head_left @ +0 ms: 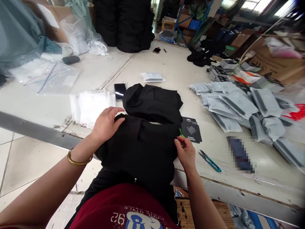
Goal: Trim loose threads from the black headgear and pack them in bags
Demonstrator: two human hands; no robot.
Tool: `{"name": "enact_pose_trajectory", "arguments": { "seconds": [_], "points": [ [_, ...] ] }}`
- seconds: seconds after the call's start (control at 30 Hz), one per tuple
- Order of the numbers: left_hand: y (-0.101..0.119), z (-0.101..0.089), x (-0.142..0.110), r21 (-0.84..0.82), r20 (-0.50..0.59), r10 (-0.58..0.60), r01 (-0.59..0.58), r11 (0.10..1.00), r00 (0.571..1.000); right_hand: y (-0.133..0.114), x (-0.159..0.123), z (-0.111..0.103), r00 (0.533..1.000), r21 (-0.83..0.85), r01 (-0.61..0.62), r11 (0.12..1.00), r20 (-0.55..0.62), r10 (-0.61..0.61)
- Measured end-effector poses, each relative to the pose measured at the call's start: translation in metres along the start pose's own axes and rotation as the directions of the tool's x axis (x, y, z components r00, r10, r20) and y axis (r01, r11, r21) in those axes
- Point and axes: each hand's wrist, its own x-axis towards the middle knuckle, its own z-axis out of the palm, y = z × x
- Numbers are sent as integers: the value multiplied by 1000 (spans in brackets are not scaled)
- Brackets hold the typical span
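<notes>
A piece of black fabric (140, 146) drapes over the near table edge and down toward my lap. At its upper left corner lies my left hand (106, 124), fingers stretched and thumb apart, resting on the cloth. My right hand (186, 151) is closed at the right edge, thumb and fingertips pinching the fabric beside a small bright green tab (180, 132). Just beyond lies a second black fabric piece (152, 101), folded and bunched. A black printed card (191, 129) sits by my right hand, and teal-handled thread snips (210, 161) lie to its right.
White plastic bags (91, 106) are stacked at left beside a phone (120, 91). One packed pouch (152, 77) lies farther back. Many packed pouches (235, 101) pile up at right. Tall black fabric stacks (133, 25) stand behind. A tape measure (262, 179) runs along the table's front.
</notes>
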Motion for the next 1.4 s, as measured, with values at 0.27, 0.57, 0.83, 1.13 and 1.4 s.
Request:
{"name": "enact_pose_trajectory", "arguments": {
  "seconds": [0.27,0.57,0.83,1.13,1.4],
  "points": [
    [4,73,-33,220,305,42,-113,969,951,17,-11,-1,994,-33,-90,995,52,92],
    [1,79,-45,251,281,32,-106,962,959,17,-8,1,993,-17,-118,993,9,119],
    [6,76,-46,239,282,37,-107,965,959,29,2,-13,961,234,-277,932,68,269],
    [-33,23,-62,252,96,-157,129,959,983,10,5,-9,964,43,-222,974,159,212],
    [-13,29,-93,241,151,-126,87,967,980,3,1,-10,952,-122,-101,987,276,132]
  ]
}}
